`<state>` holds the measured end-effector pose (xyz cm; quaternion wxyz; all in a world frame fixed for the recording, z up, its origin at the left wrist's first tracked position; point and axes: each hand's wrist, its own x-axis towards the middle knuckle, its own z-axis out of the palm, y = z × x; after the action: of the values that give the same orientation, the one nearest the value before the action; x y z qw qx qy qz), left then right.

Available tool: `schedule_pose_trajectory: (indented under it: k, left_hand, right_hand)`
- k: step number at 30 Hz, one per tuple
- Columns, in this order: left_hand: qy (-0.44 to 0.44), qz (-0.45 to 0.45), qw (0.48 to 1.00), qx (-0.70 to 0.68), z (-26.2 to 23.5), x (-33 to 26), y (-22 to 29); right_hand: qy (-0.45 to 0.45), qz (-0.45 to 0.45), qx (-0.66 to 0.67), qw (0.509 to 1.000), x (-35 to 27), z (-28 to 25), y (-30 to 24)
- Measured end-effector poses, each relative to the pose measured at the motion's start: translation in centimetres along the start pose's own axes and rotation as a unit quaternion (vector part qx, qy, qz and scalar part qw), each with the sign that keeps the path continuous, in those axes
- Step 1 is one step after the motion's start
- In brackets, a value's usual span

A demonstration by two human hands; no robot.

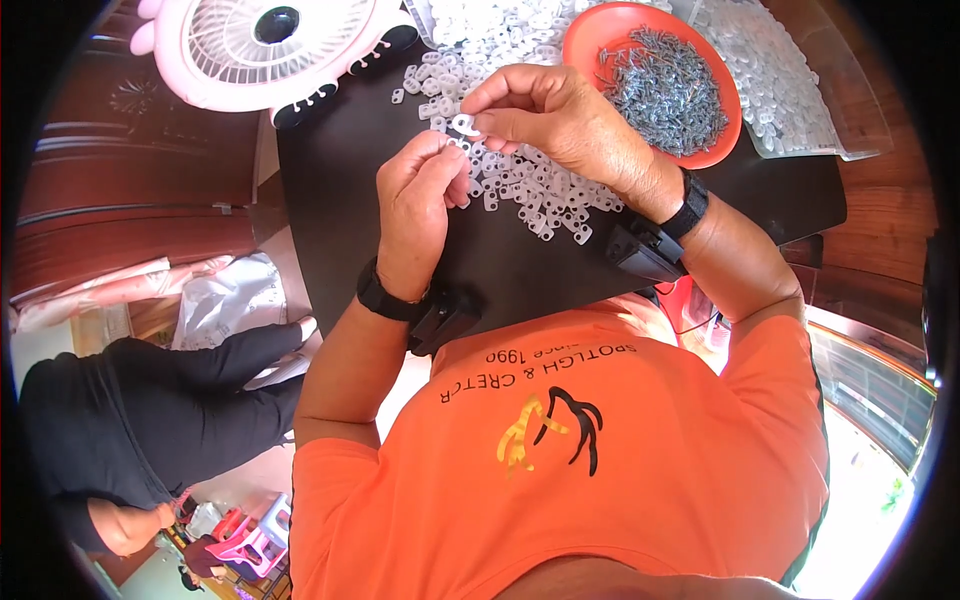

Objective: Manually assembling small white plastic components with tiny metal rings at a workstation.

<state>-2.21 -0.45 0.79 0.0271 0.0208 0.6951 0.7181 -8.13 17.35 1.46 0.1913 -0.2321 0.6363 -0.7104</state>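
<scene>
Above the dark table my right hand (550,115) pinches a small white plastic clip (464,124) with a rounded end. My left hand (418,190) is closed just below it, thumb and forefinger pressed together almost at the clip. What those left fingers hold, if anything, is too small to make out. Under and around both hands lies a loose heap of similar white plastic clips (540,190) with holes in them. Close beyond my right hand, an orange-red plate (585,45) carries a pile of small silvery nails (668,95).
A pink-and-white fan (270,45) stands at the far left of the dark table (520,260). Clear bins heaped with white pieces (770,70) stand at the back and far right. On the left, another person in dark clothes (180,410) is near the table.
</scene>
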Motion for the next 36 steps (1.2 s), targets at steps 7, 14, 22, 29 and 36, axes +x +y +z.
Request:
schedule_pose_trajectory:
  k: [7,14,22,29,36]
  left_hand:
    - [-0.007,0.001,1.000,-0.007,0.0,-0.1,-0.2]
    - [0.001,0.006,1.000,-0.015,0.0,-0.1,-0.4]
    - [-0.021,-0.017,0.999,-0.017,-0.4,0.2,-0.9]
    - [-0.013,-0.029,0.999,-0.022,0.0,0.1,-0.4]
    - [-0.005,-0.023,1.000,0.011,0.2,0.1,-0.8]
  right_hand:
    - [0.011,-0.021,-0.049,0.999,-0.3,0.5,0.1]
    - [0.007,-0.059,-0.084,0.995,-0.3,0.9,0.8]
    - [0.043,-0.110,-0.224,0.967,-0.6,1.5,0.5]
    - [0.021,-0.116,-0.264,0.957,-0.7,1.7,-0.5]
    - [0.043,-0.256,-0.422,0.869,-0.7,2.1,-0.1]
